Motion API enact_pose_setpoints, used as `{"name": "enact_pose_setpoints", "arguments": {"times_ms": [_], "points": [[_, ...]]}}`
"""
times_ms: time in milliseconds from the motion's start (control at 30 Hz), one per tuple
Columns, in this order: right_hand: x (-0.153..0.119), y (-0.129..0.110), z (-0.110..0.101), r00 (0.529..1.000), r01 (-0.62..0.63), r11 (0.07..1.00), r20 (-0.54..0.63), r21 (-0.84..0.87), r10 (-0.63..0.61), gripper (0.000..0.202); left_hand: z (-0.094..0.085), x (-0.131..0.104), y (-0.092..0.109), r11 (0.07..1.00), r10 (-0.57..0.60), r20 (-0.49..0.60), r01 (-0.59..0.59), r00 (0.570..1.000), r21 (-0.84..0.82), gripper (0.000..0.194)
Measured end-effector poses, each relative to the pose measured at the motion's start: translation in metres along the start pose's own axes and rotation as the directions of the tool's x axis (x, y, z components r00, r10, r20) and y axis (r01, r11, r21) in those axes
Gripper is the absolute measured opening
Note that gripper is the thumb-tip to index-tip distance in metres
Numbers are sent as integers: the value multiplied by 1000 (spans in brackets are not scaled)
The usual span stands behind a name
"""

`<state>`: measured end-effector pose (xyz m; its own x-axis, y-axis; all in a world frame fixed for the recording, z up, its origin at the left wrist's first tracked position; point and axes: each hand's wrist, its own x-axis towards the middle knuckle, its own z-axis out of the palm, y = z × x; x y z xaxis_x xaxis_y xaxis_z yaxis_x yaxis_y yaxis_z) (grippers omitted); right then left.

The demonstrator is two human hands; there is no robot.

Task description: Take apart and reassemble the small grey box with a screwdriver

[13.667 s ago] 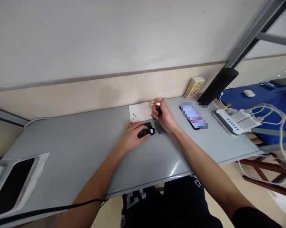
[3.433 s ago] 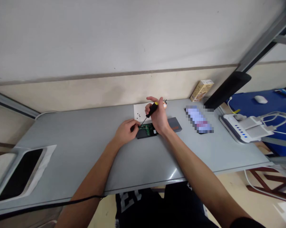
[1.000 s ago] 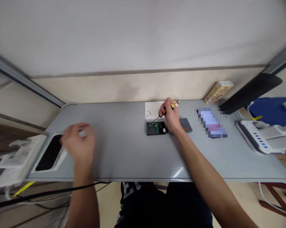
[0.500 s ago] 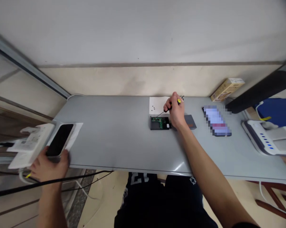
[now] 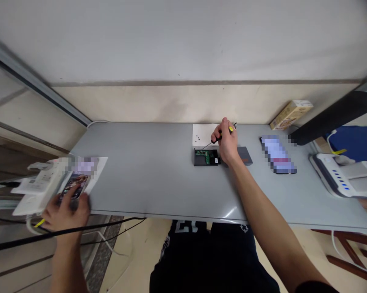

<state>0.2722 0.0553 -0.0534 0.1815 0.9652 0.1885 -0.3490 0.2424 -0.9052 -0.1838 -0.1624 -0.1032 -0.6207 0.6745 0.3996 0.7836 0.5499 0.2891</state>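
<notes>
A screwdriver [image 5: 216, 140] with a black and yellow handle is in my right hand [image 5: 228, 142], whose fingers are wrapped round it. Its thin shaft slants down left to the green circuit board [image 5: 207, 155] inside a dark open case [image 5: 199, 161]. Whether the tip sits in a screw is too small to tell. A grey cover-like piece [image 5: 243, 156] lies partly behind my right wrist. At the far left, my left hand [image 5: 68, 211] has its fingers apart at the lower end of a phone [image 5: 76, 183]. One finger lies on its lit, partly blurred screen.
Several tiny dark screws [image 5: 197, 138] lie on white paper [image 5: 205, 130] behind the case. Another phone [image 5: 278, 154], a small carton [image 5: 291, 114] and a charging station [image 5: 338, 179] are at right. A power strip [image 5: 46, 183] stands by the left hand. A black cable [image 5: 110, 226] crosses the table's front left.
The left phone's screen has gone from dark to lit, and a finger of my left hand has moved onto it. My right hand and the screwdriver stay at the circuit board.
</notes>
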Motion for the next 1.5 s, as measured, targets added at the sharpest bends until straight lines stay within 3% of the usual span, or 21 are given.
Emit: {"name": "enact_pose_setpoints", "arguments": {"times_ms": [233, 433, 600, 767, 867, 1000, 1267, 1500], "points": [[-2, 0, 1, 1000, 19, 999, 19, 49, -20, 55, -5, 1, 6, 991, -131, 83, 132, 988, -13, 88], [-1, 0, 2, 999, 23, 1000, 33, 3, -23, 58, -5, 4, 3, 983, -178, 93, 181, 980, -34, 95], [-2, 0, 4, 999, 30, 999, 29, -11, -30, 60, -9, 21, 8, 996, -82, 113, 79, 990, 34, 101], [-3, -1, 5, 999, 37, 999, 40, -19, -36, 59, -3, 64, 29, 993, 36, 263, -64, 964, 101, 92], [-3, -1, 6, 999, 40, 999, 34, -27, -39, 59, 4, 88, 40, 983, 91, 299, -134, 950, 126, 87], [-4, -2, 7, 998, 47, 999, 36, -16, -46, 58, 8, 103, 46, 981, 94, 324, -143, 941, 131, 90], [-6, -6, 6, 998, 28, 999, 55, -24, -26, 57, 11, 113, 43, 989, -8, 340, -42, 941, 141, 95], [-8, -9, 9, 986, -35, 995, 165, 95, 19, 55, 12, 116, 49, 979, -15, 338, -54, 941, 194, 89]]}}
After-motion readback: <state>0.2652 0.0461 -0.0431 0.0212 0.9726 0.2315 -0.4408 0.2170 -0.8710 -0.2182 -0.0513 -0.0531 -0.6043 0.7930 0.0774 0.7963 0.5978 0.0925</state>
